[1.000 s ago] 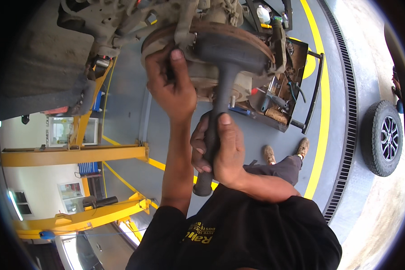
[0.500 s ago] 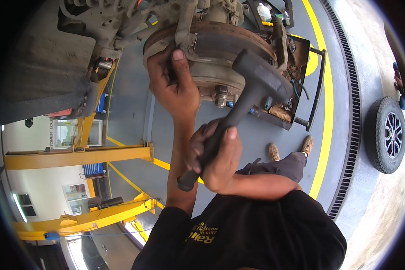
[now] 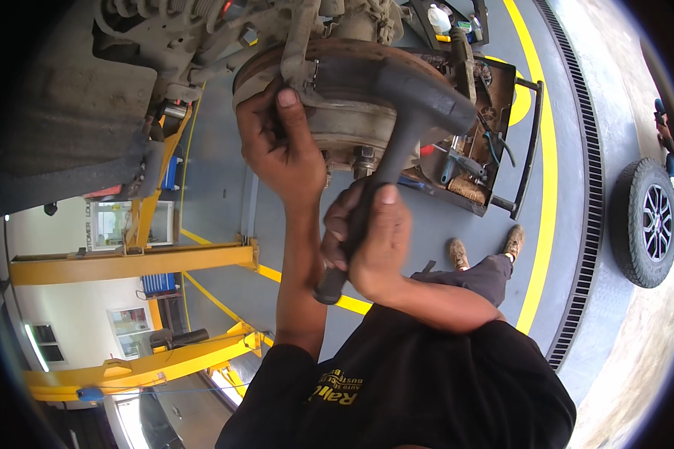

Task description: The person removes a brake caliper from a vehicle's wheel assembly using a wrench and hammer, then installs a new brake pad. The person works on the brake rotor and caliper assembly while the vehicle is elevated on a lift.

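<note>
Right hand: the right hand (image 3: 371, 236) is wrapped round a handle, fingers folded over it and thumb laid along the top.
Swing: a low grip like this seems right for a controlled blow – loose wrist, mallet face square to the metal, left thumb well out of the head's path.
Mallet: the black mallet (image 3: 398, 153) runs through the right fingers; the butt sticks out on the near side, the head lies beyond them, far and to the right. It overlaps the disc's right part in view; whether it touches, I cannot tell.
Left hand: the left hand (image 3: 281, 146) is at the disc's left edge, left of the mallet head, fingers curled, thumb up against a metal arm (image 3: 298, 56). What they pinch, if anything, is hidden.
Disc: the rusty-rimmed disc (image 3: 348, 120) sits just beyond both hands.
Nut: a large nut (image 3: 364, 157) shows on the disc's near side, left of the handle.
Tool tray: the tray (image 3: 445, 196) lies to the right – pliers (image 3: 491, 142) inside.
Wheel: the loose wheel (image 3: 644, 224) stands at far right.
</note>
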{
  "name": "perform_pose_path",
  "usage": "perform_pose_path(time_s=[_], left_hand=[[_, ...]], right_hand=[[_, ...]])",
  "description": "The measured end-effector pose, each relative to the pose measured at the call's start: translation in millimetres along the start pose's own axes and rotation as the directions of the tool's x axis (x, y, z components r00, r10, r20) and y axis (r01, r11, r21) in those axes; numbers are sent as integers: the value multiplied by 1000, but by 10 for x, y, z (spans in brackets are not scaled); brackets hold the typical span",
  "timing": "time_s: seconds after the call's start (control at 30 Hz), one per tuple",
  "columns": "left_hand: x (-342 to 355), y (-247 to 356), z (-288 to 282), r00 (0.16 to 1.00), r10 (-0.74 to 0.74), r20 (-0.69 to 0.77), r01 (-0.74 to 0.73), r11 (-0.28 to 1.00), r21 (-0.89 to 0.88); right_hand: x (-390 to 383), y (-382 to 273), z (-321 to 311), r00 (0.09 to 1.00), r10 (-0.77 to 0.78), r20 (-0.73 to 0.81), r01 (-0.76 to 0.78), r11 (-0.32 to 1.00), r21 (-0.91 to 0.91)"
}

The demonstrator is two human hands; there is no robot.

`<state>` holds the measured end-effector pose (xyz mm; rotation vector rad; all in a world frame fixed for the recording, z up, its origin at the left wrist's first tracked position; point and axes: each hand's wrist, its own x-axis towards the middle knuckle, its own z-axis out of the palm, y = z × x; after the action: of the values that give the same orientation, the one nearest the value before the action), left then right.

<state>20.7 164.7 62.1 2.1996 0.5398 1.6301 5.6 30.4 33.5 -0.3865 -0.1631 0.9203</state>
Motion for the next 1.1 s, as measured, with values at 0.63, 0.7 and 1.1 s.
perform_pose_path(time_s=[0.63, 0.7, 1.1], left_hand=[[-20, 49, 50, 999, -18, -46, 16, 999, -29], [-12, -45, 18, 999, 31, -19, -31, 999, -5], [-34, 20, 57, 999, -17, -34, 15, 998, -57]], right_hand=[[66, -202, -97, 984, 160, 77, -145, 974, -174], [-14, -236, -196, 993, 95, 67, -85, 986, -144], [-8, -293, -55, 992, 124, 6, -118, 955, -274]])
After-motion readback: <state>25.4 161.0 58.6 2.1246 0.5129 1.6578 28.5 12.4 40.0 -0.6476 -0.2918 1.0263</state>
